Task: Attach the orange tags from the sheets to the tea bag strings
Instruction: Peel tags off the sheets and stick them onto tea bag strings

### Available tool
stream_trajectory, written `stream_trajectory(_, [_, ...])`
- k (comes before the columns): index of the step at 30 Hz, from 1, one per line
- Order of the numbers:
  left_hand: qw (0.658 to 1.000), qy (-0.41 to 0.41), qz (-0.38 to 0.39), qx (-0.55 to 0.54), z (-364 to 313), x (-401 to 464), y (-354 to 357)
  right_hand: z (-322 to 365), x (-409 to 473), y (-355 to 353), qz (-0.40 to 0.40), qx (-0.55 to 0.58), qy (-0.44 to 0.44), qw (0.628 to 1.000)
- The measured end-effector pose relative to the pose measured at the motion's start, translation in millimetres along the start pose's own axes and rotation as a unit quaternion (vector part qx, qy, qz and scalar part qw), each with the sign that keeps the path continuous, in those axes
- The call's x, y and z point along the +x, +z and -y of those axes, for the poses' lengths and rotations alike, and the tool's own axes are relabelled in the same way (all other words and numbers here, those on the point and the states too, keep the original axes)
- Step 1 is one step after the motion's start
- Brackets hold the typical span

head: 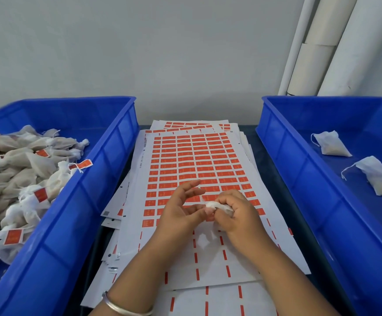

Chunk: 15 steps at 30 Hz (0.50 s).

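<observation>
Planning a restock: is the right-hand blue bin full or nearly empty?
Nearly empty: the right blue bin shows only two untagged tea bags on its bare floor.

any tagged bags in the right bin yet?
No: the right bin holds only two tea bags, both with bare strings and no orange tag.
</observation>
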State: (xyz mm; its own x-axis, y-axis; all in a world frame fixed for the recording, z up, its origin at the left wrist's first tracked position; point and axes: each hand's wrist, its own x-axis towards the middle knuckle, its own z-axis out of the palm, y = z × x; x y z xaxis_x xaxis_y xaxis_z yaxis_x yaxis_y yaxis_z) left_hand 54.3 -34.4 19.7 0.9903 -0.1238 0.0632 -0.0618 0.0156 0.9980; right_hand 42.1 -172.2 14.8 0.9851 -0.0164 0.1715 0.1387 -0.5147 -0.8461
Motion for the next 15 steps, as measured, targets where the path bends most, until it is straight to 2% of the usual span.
stream_trajectory(5, [0.999,0.02,-0.039,0.022,0.4,-0.3,1.1,5.9,-1.5,-3.1,0.053,0.097,0.091,0.99])
stream_trajectory(8, [0.997,0.037,-0.038,0.056,2.3,-3.1,2.6,6.8,-3.3,-6.5,0.094,0.262,0.157,0.948])
stream_trajectory(10, [0.989,0.072,-0.047,0.118,3.1,-4.8,2.9,8.2,-3.4,-9.8,0.121,0.336,0.18,0.917])
stream_trajectory(13, [0.965,0.128,-0.039,0.228,1.7,-6.6,0.8,6.1,-1.1,-10.9,0.114,0.38,0.201,0.896])
stream_trajectory(15, [0.962,0.134,-0.019,0.235,1.7,-7.0,-0.1,3.4,0.8,-11.3,0.087,0.389,0.21,0.893])
